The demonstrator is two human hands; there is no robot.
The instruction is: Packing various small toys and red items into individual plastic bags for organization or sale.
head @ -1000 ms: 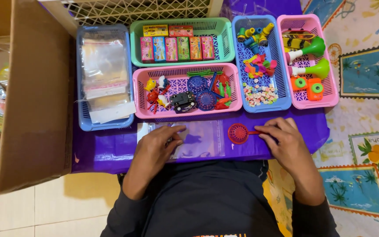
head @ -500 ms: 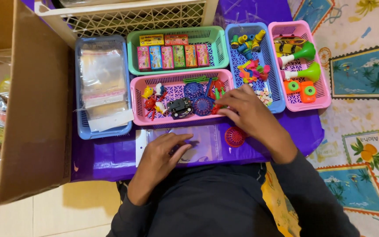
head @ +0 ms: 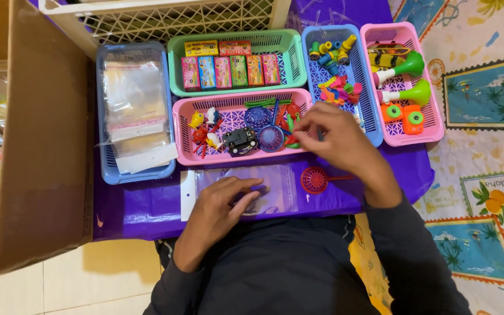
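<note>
Left hand (head: 220,204) lies flat, pinning the clear bag (head: 246,189) steady; right hand (head: 336,140) (fingers pinched, contents hidden) reaches into the pink basket (head: 185,137) ahead

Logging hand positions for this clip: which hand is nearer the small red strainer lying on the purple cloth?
Right. The right hand reaches into the pink basket just above the red strainer; the left hand rests on the clear bag, farther left.

Five baskets (head: 173,160) sat beyond the fingers (head: 298,129): two pink, two blue, one green. The green basket (head: 293,58) held seven small boxes (head: 228,70), and two green horns (head: 406,67) lay right of the fingers. One red strainer (head: 315,179) lay just below them.
</note>
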